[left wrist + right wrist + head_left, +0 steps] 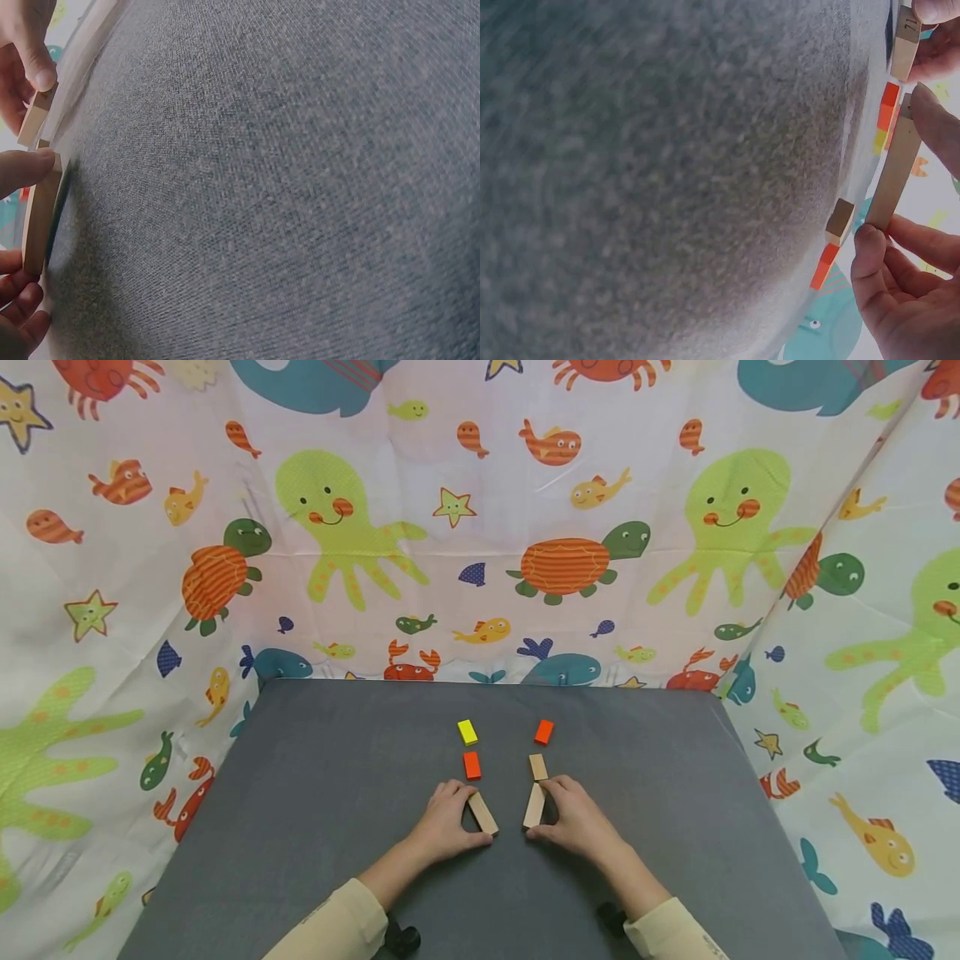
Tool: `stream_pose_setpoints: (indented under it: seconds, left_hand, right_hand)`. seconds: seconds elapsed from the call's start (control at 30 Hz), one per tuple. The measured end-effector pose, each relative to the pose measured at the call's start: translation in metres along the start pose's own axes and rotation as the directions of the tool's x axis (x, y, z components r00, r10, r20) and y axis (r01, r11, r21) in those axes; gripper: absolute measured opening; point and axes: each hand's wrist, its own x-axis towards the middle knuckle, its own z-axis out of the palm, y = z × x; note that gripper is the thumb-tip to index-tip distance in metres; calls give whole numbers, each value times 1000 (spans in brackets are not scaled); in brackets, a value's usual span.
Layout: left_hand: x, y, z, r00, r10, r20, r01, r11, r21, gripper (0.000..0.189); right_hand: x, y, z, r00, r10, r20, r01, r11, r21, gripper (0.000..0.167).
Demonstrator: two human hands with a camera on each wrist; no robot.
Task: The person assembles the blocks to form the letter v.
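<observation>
wooden block [42,214] partly hidden, left sleeve [336,925] cropped

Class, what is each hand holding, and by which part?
Left hand: one wooden block, by its ends. Right hand: another wooden block, by its ends.

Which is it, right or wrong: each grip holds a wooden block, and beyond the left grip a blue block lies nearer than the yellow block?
Wrong on colour: the head view shows an orange-red block, not a blue one, nearer than the yellow block beyond the left grip. The rest stands.
</observation>
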Motion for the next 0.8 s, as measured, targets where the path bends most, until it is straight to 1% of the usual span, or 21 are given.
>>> stream_pose_setpoints:
  seconds: [0.17, 0.43, 0.8]
  left_hand:
    - [1, 1, 1, 1000, -6, 7, 6, 1000, 0, 81]
    - [3, 4, 3, 1000, 13, -14, -13, 1000, 10, 80]
    - [6, 5, 7, 1000, 18, -18, -17, 999, 43, 81]
  right_hand:
    - [0, -3, 2, 1000, -16, -6, 16, 1000, -4, 86]
    - [3, -7, 7, 1000, -27, 4, 27, 1000, 4, 85]
    - [4, -7, 17, 999, -20, 27, 20, 1000, -13, 85]
